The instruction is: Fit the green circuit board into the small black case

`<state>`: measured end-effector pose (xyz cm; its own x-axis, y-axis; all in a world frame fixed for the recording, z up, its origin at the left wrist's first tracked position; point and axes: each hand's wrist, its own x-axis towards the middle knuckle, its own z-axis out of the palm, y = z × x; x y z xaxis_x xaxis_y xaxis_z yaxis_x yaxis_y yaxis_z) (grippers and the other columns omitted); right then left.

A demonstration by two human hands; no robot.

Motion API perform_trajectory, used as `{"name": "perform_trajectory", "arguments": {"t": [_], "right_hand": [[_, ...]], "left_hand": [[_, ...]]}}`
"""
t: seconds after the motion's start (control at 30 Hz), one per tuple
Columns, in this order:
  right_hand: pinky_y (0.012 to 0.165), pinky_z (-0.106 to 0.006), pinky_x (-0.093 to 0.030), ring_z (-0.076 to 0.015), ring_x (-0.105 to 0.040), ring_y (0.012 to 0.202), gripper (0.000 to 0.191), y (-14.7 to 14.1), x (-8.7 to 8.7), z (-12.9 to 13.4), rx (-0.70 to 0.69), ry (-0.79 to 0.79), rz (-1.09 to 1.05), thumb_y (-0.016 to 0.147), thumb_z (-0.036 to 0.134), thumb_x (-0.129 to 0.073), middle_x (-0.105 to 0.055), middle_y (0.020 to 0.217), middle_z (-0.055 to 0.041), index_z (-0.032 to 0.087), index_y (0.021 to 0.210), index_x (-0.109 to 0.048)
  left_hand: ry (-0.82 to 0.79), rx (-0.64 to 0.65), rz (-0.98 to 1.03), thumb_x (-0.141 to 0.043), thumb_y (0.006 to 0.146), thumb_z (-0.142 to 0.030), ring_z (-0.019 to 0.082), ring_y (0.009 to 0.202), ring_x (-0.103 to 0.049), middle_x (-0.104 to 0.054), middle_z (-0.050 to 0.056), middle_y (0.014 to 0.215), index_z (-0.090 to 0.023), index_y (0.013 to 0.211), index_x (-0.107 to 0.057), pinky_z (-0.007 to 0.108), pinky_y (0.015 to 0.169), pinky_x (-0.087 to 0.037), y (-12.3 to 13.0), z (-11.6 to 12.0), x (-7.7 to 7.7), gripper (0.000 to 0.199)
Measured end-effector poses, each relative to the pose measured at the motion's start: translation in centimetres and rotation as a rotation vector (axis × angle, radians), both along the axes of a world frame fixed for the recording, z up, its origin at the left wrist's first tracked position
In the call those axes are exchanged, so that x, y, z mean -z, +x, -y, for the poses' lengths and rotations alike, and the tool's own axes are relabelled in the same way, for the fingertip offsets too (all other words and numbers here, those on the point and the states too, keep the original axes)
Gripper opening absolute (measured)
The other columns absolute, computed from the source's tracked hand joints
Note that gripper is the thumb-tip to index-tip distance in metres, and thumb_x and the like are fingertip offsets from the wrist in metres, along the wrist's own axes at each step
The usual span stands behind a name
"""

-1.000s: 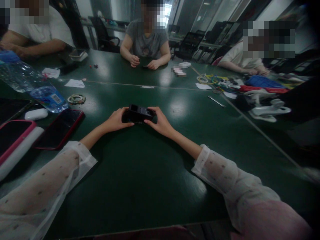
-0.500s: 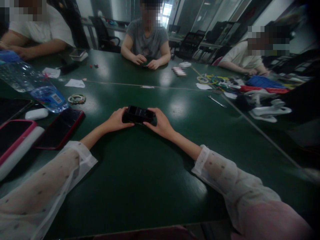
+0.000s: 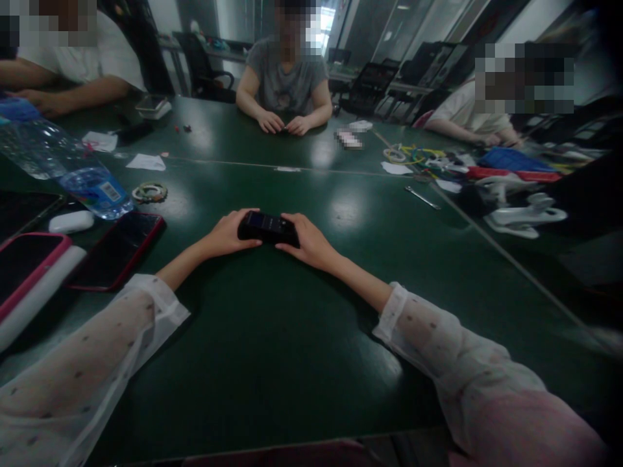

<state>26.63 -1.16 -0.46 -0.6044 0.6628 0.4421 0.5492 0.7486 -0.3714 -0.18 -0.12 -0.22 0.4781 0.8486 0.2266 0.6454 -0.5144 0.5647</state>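
A small black boxy device (image 3: pixel 267 228) with a dark screen-like panel on its face is held low over the green table (image 3: pixel 272 337). My left hand (image 3: pixel 224 235) is closed around its left end, fingers behind and thumb along the near edge. Gripping the opposite end is my right hand (image 3: pixel 312 241), with its fingertips over the top edge. The underside of the device is hidden, so I cannot tell whether it touches the tabletop.
Left of my hands are a red-edged phone (image 3: pixel 119 250), a pink-cased phone (image 3: pixel 29 266), a water bottle (image 3: pixel 92 188) and bracelets (image 3: pixel 150 192). A wrench (image 3: pixel 422 197), cables (image 3: pixel 413 155) and a white gadget (image 3: pixel 525 207) lie right. Several people sit around the table.
The black device has tilted, so its panelled face looks flatter and more even now. My right hand has shifted slightly left along its end. My left hand has hardly moved.
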Motion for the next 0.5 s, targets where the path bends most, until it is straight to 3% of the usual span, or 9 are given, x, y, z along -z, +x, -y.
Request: {"name": "perform_trajectory", "arguments": {"t": [0.5], "right_hand": [[0.095, -0.055, -0.052, -0.0317, -0.057, 0.116, 0.063, 0.24, 0.17, -0.22, -0.011, -0.049, -0.053, 0.086, 0.045, -0.065, -0.057, 0.127, -0.0149, 0.022, 0.138, -0.039]], "left_hand": [[0.013, 0.028, 0.023, -0.07, 0.076, -0.058, 0.033, 0.12, -0.053, -0.054, 0.012, 0.135, -0.027, 0.142, -0.041, 0.05, 0.101, -0.042, 0.07, 0.16, -0.16, 0.079]]}}
